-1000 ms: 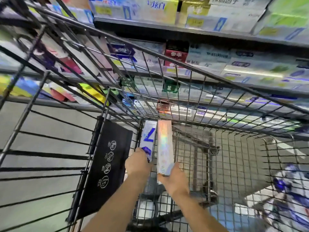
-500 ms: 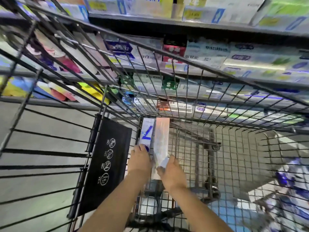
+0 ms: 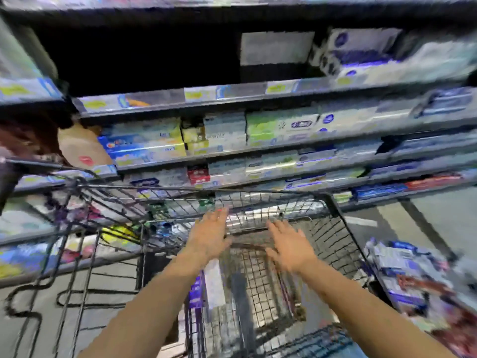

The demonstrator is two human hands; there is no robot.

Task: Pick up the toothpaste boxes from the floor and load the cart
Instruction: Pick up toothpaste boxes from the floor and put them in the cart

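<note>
Frame heavily motion-blurred. Left hand (image 3: 210,235) and right hand (image 3: 291,248) hover over the wire cart (image 3: 335,244) — fingers spread, released, holding nothing. Two toothpaste boxes (image 3: 210,288) lie in the basket below the left wrist, print unreadable. More boxes on the floor (image 3: 402,275) right, smeared. Shelves (image 3: 232,156) behind, labels illegible.

shop aisle | stocked shelves (image 3: 219,140) with price strips | wire cart (image 3: 335,228)
</note>
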